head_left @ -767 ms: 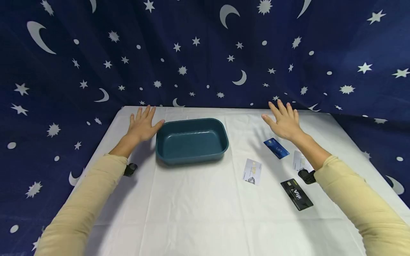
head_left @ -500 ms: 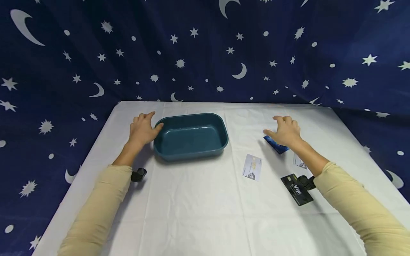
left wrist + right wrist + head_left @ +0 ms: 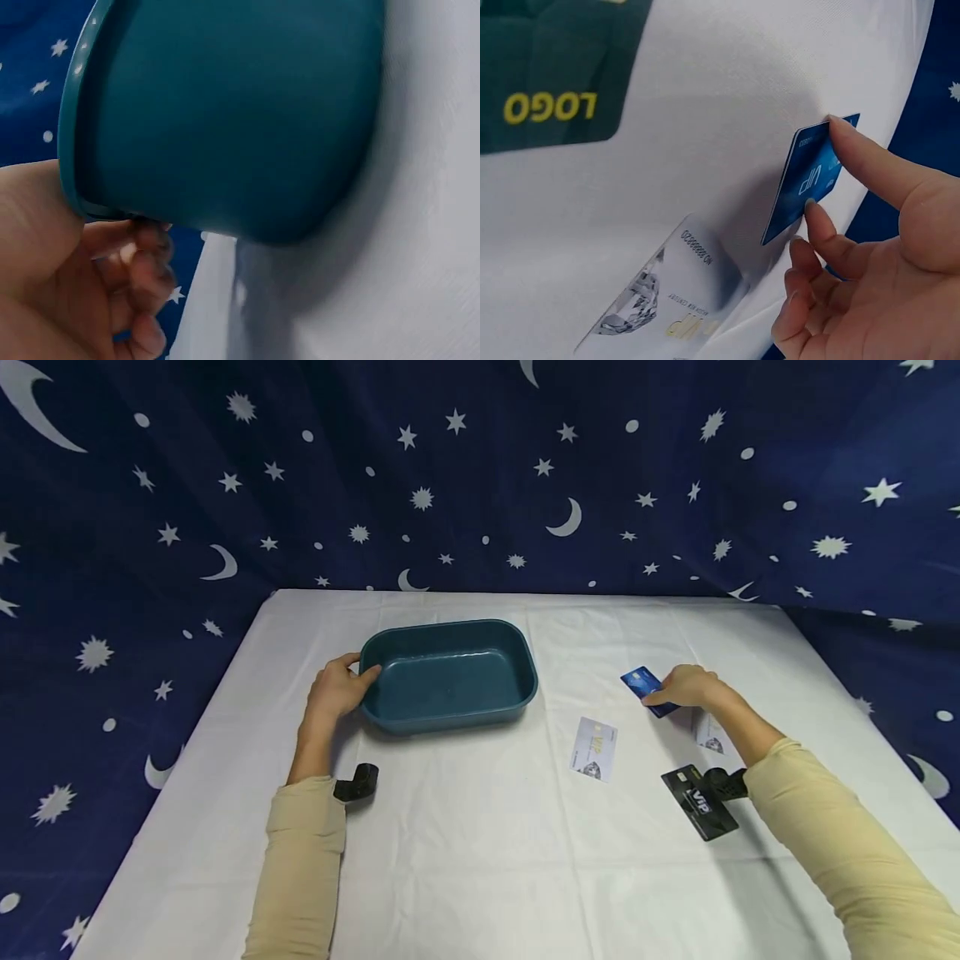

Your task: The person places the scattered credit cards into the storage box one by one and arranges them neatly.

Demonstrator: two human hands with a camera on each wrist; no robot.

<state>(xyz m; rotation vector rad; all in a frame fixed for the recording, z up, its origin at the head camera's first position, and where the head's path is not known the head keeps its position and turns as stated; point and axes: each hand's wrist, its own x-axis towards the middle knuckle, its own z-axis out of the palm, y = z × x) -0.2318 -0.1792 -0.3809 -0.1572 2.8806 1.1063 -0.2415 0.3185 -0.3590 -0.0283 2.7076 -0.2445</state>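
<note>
A dark teal rectangular basin (image 3: 450, 722) stands on the white-covered table. My left hand (image 3: 335, 689) grips its left end, thumb over the rim and curled fingers outside below it, as the left wrist view shows. My right hand (image 3: 688, 685) pinches a blue VIP card (image 3: 640, 681) between thumb and index finger. In the right wrist view the blue card (image 3: 802, 176) is tilted up off the cloth, its far side hidden. A silver-white card (image 3: 710, 732) lies just below that hand, partly covered by the wrist.
Another silver-white VIP card (image 3: 595, 749) lies between the basin and the right hand. A black VIP card (image 3: 699, 802) rests nearer the front, under the wrist camera (image 3: 726, 783). A navy star-and-moon curtain (image 3: 480, 477) hangs behind the table.
Both hands have come down from spread, raised positions. The left now holds the basin's rim, and the right has taken hold of the blue card.
</note>
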